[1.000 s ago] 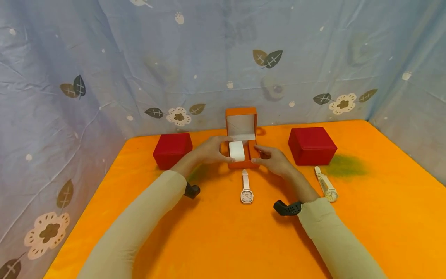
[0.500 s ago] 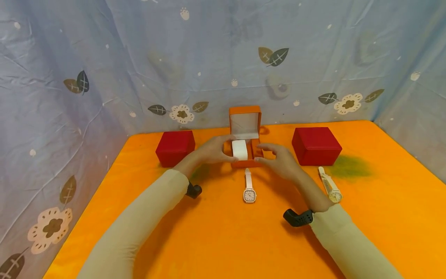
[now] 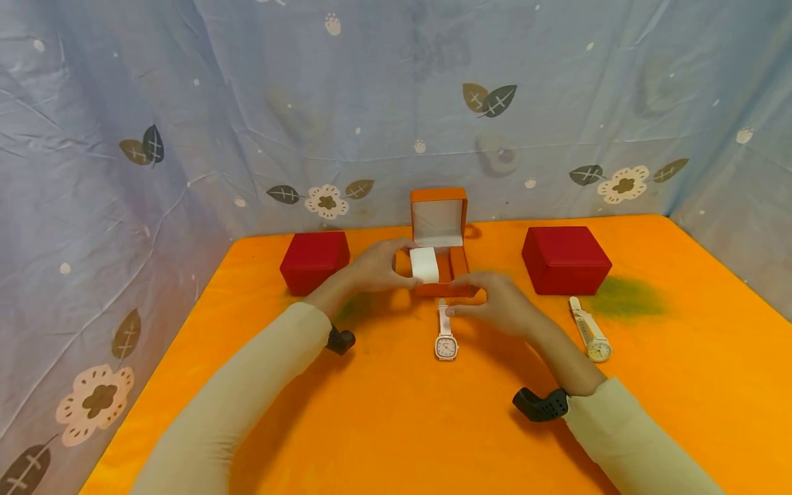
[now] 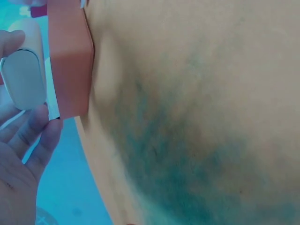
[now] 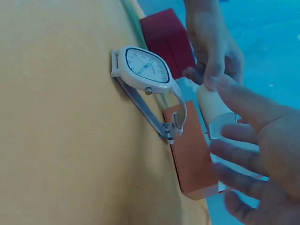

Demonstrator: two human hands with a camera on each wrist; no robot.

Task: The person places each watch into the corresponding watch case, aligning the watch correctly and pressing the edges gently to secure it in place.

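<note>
My left hand [image 3: 377, 268] pinches a white watch cushion [image 3: 423, 265] between thumb and fingers, at the left part of an orange box [image 3: 439, 193]. The box's lid stands up, with its pale lining showing. In the left wrist view the cushion [image 4: 23, 82] is up above the box's wall [image 4: 70, 61]. My right hand [image 3: 501, 302] holds nothing; its fingers are spread, close to the box's front right corner. Just below its fingertips lies a watch with a pale pink strap [image 3: 445, 344], dial toward me. The right wrist view shows that watch [image 5: 147, 69] beside the box.
A red box [image 3: 315, 261] stands to the left and another red box [image 3: 566, 260] to the right, both with lids down. A second, white-strapped watch [image 3: 592, 333] lies in front of the right one. A patterned blue curtain [image 3: 371, 124] hangs behind the orange tabletop [image 3: 396, 426].
My right hand has come away from the box's right side, moving toward me above the watch strap. The cushion has risen and shifted slightly left in my left hand.
</note>
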